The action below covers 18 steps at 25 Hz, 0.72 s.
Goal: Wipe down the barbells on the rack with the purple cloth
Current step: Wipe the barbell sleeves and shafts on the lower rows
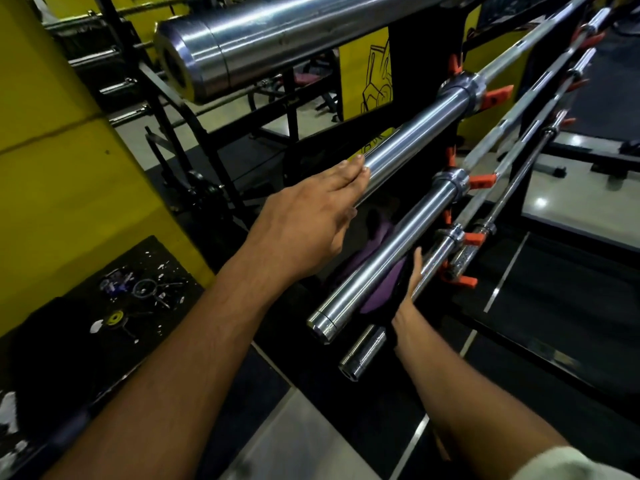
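1. Barbells lie one below another on a black rack [420, 109]: smooth, polished steel cylinders with bright streaks of reflection along their sleeves, thinner shafts running away to the upper right.
2. Orange pegs [481, 181] jut from the rack beside each collar, blocky and matte against the chrome.
3. Topmost barbell sleeve [270, 39] is thick and blunt-ended; the second sleeve [412, 140] lies under the left hand [304, 223], whose fingers are straight and together, their tips resting flat on its near end.
4. Third sleeve [381, 261] slants down to a stepped end cap; a fourth, thinner sleeve [363, 355] ends just below it.
5. Purple cloth [384, 292], soft and crumpled, shows behind and beneath the third sleeve, with another fold visible just under the left palm.
6. Right hand [410, 292] reaches in behind the third sleeve beside the cloth; one straight finger points up along a thin bar. Its other fingers are hidden, so I cannot tell whether they grip the cloth.
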Tool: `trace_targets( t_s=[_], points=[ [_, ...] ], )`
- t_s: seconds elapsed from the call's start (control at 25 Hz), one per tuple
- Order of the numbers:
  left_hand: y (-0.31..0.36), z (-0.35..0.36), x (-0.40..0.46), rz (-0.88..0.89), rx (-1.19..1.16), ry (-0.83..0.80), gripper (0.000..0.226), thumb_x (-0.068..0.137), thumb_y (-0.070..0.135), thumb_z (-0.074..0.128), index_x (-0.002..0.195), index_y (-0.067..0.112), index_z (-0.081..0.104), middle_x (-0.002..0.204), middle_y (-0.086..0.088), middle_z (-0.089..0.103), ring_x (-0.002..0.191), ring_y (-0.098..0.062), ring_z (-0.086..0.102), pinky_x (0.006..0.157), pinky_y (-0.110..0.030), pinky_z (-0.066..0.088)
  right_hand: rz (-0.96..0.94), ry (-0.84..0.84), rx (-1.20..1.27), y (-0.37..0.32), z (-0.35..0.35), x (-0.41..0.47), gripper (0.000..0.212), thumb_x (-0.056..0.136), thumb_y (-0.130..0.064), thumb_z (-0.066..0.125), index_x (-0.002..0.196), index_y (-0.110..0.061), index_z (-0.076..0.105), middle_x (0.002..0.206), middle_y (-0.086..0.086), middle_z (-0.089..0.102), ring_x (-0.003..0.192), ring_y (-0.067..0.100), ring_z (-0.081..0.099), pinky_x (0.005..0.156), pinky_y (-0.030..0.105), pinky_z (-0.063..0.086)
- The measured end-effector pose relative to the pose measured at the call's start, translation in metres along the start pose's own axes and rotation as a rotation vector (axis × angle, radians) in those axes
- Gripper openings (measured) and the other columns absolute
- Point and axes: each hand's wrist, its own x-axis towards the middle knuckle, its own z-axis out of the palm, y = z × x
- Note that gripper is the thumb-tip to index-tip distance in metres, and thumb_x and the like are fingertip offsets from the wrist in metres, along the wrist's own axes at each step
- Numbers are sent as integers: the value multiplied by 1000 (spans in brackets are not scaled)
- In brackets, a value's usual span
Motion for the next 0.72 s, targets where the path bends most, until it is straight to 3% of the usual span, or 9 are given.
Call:
trace_targets(
  t_s=[0.08, 0.2, 0.28, 0.4, 0.44, 0.48, 0.6, 0.64, 0.72],
  points=[
    [1, -1, 0, -1, -4, 13, 55, 103, 27, 45, 156, 25, 29, 164, 11, 21, 148, -5, 23, 105, -29, 41, 35, 4, -49, 17, 1, -20, 73, 96, -69, 32, 72, -18, 79, 72, 8, 74, 62, 25, 73, 65, 33, 56],
    [0, -1, 0, -7, -5, 0, 55, 104, 28, 43, 156, 27, 27, 164, 12, 19, 148, -4, 22, 107, -28, 39, 3, 48, -64, 0, 8, -23, 68, 97, -66, 34, 79, -15, 75, 69, 9, 73, 56, 24, 71, 69, 36, 48],
    [1, -3, 0, -3, -15, 1, 54, 105, 28, 43, 156, 27, 26, 164, 12, 18, 149, -5, 21, 108, -29, 39, -91, 91, -66, -18, 19, -17, 62, 97, -67, 35, 95, -15, 69, 83, 8, 74, 71, 24, 71, 69, 32, 51],
    [2, -5, 0, -11, -29, -9, 55, 105, 28, 43, 156, 28, 25, 164, 14, 17, 149, -3, 19, 108, -29, 38, -63, 161, -166, -16, 17, -12, 79, 89, -78, 40, 130, -14, 61, 130, 12, 61, 115, 31, 59, 100, 40, 46],
    [2, -5, 0, -15, -27, -13, 54, 105, 28, 43, 156, 28, 25, 164, 14, 17, 149, -3, 19, 108, -29, 39, -17, 151, -197, -9, 13, -19, 84, 87, -80, 40, 136, -14, 57, 134, 10, 59, 121, 31, 55, 106, 42, 42],
    [2, -6, 0, -16, -24, -12, 54, 105, 28, 43, 157, 28, 25, 164, 14, 17, 149, -3, 19, 107, -30, 39, 6, 148, -216, 3, 12, -37, 82, 87, -81, 40, 131, -14, 60, 127, 8, 64, 118, 30, 57, 105, 41, 43],
    [1, -5, 0, -9, -25, -12, 54, 105, 28, 42, 157, 27, 25, 164, 13, 17, 149, -4, 19, 107, -32, 40, 119, 121, -157, 56, 14, -89, 74, 88, -80, 38, 100, -13, 68, 81, 7, 76, 82, 27, 69, 76, 35, 52],
    [1, -5, 0, -9, -26, -20, 54, 106, 28, 41, 157, 27, 25, 165, 13, 17, 149, -4, 20, 107, -33, 40, 148, 120, -174, 76, 13, -104, 80, 83, -85, 41, 106, -14, 70, 87, 10, 77, 87, 29, 70, 80, 37, 53],
    [1, -5, 1, -7, -24, -16, 54, 106, 27, 42, 157, 26, 26, 165, 12, 17, 149, -5, 20, 107, -34, 41, 196, 73, -251, 100, 11, -128, 109, 64, -95, 48, 134, -13, 62, 123, 14, 70, 115, 32, 63, 106, 43, 47]
  ],
)
